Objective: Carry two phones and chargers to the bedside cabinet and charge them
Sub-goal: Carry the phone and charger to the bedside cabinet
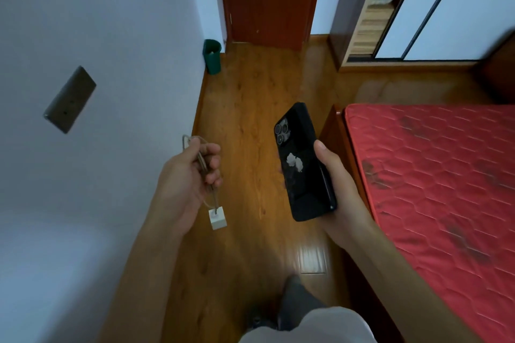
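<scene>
My right hand (338, 198) grips a black phone (302, 164), back side up, with its camera cluster at the top and a pale mark in the middle. My left hand (186, 184) is closed around a folded beige charging cable (199, 159). A small white plug cube (217, 218) dangles from that cable below my fist. Both hands hover over the wooden floor between the wall and the bed. I see only one phone and one charger; no bedside cabinet is in view.
A red quilted mattress (434, 175) on a wooden bed frame (331, 131) fills the right. A dark wall plate (69, 99) sits on the left wall. A green bin (213, 56) stands by the brown door (267, 0). A sliding wardrobe (418, 17) is at far right.
</scene>
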The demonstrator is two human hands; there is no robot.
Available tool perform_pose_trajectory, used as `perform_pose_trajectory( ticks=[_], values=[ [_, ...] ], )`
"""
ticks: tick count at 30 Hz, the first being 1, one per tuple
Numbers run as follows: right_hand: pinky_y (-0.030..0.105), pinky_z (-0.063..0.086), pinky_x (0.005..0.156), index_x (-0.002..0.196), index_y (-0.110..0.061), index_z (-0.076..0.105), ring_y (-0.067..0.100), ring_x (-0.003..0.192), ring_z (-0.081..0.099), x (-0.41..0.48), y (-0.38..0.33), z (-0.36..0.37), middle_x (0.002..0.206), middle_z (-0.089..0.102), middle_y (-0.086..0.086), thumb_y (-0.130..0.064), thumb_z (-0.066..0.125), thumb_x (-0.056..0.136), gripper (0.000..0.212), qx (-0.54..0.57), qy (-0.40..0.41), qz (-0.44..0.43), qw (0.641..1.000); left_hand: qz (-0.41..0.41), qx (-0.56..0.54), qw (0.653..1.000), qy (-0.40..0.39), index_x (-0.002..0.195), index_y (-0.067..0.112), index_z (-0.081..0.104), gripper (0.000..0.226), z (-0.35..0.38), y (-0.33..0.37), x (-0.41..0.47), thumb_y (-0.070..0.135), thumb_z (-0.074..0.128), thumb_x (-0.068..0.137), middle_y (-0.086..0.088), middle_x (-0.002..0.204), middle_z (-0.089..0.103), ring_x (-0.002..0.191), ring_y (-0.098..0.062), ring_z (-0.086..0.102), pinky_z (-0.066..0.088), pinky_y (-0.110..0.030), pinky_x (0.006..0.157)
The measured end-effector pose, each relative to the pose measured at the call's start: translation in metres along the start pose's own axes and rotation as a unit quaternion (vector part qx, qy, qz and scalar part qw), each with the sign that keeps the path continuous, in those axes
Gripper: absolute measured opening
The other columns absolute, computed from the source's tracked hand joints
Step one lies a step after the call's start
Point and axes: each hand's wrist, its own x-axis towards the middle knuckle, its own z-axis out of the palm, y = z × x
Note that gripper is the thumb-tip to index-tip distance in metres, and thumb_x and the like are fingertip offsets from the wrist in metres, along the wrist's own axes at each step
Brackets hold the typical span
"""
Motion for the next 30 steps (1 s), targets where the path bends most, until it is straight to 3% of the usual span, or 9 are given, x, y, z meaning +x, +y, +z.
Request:
perform_pose_trajectory(
  ticks=[6,10,15,21,30],
  values=[
    [0.03,0.055,0.085,0.142,-0.018,0.054,0.027,0.113,0.066,0.091,-0.028,-0.019,0.128,0.067,0.015,-0.052,0.05,0.095,0.059,0.022,0.013,-0.024,0.999,-0.014,0.012,1.0,-0.016,0.1,0.007,0.063,0.032,0.024,0.016,0.097,0.025,0.037,0.103,-0.001,0.069,0.055,0.052,-0.01,0.047,0.043,-0.028,0.057],
    [0.036,0.055,0.085,0.141,-0.02,0.054,0.029,0.114,0.066,0.166,-0.052,-0.04,0.127,0.07,0.01,-0.048,0.05,0.096,0.054,0.062,0.027,-0.028,0.997,-0.016,0.013,0.999,-0.029,0.108,0.005,0.063,0.03,0.055,0.031,0.176,0.02,0.039,0.099,0.0,0.069,0.058,0.054,-0.01,0.05,0.045,-0.027,0.056],
    [0.032,0.058,0.08,0.138,-0.019,0.057,0.027,0.107,0.07,0.256,-0.103,-0.067,0.124,0.071,0.012,-0.049,0.056,0.089,0.058,0.082,0.046,-0.017,0.995,-0.019,0.029,0.998,-0.043,0.108,0.005,0.065,0.03,0.11,0.062,0.272,0.021,0.043,0.097,0.0,0.071,0.059,0.055,-0.011,0.051,0.045,-0.028,0.059],
    [0.032,0.057,0.083,0.139,-0.016,0.056,0.024,0.103,0.069,0.352,-0.161,-0.095,0.128,0.068,0.017,-0.051,0.057,0.087,0.063,0.083,0.049,-0.018,0.995,0.003,0.04,0.996,-0.077,0.107,0.006,0.066,0.029,0.168,0.101,0.376,0.022,0.043,0.099,-0.001,0.071,0.061,0.058,-0.011,0.054,0.048,-0.027,0.059],
    [0.035,0.057,0.09,0.133,-0.019,0.061,0.029,0.113,0.068,0.494,-0.205,-0.121,0.127,0.068,0.018,-0.051,0.056,0.088,0.056,0.08,0.075,-0.038,0.993,-0.01,0.072,0.989,-0.126,0.117,0.004,0.065,0.032,0.218,0.134,0.544,0.021,0.044,0.101,-0.001,0.076,0.067,0.066,-0.012,0.061,0.054,-0.026,0.064]
  ],
)
